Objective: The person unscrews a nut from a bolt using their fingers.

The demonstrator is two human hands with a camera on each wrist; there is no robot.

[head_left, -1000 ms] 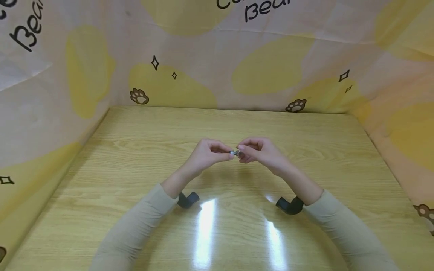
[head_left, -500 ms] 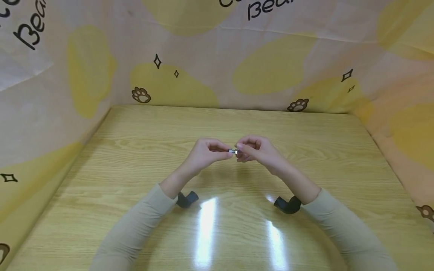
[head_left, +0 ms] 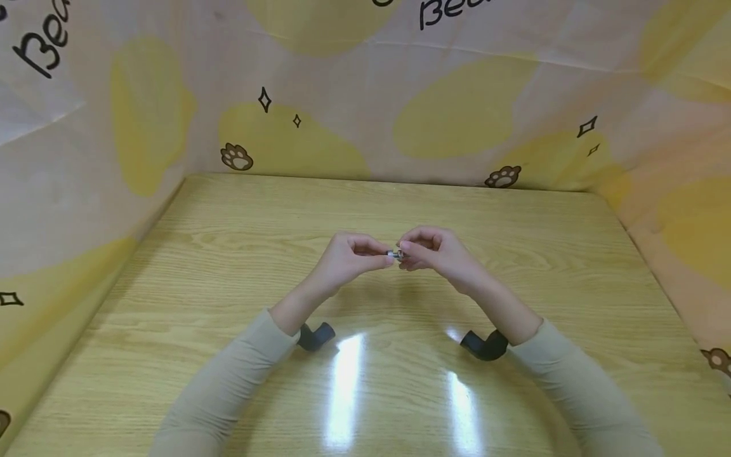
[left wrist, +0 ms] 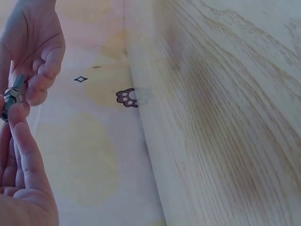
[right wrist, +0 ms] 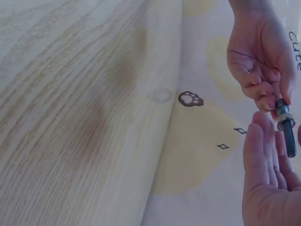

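In the head view my left hand (head_left: 345,263) pinches one end of a small metal bolt (head_left: 395,254) between thumb and fingers, above the table. A nut (right wrist: 286,122) sits partway along the bolt, and the threaded end points toward my right hand (head_left: 440,257). The right wrist view has the left hand (right wrist: 261,61) gripping the bolt's thick end, partly hidden. My right fingers (right wrist: 256,155) stand loosely beside the nut and thread, the thumb a little apart at the frame's edge. From the left wrist, the thread (left wrist: 19,82) reaches toward the right hand's bent fingers (left wrist: 40,87).
A wood-grain table (head_left: 257,381) lies beneath both hands, with bright light reflections near the front. Printed cloth (head_left: 320,76) walls the back and both sides. Dark curved pieces (head_left: 484,346) stick out by each wrist at the sleeve cuffs.
Both hands stay at nearly the same spot over the table. The right fingertips have shifted slightly around the nut, and the left hand keeps its pinch on the bolt.
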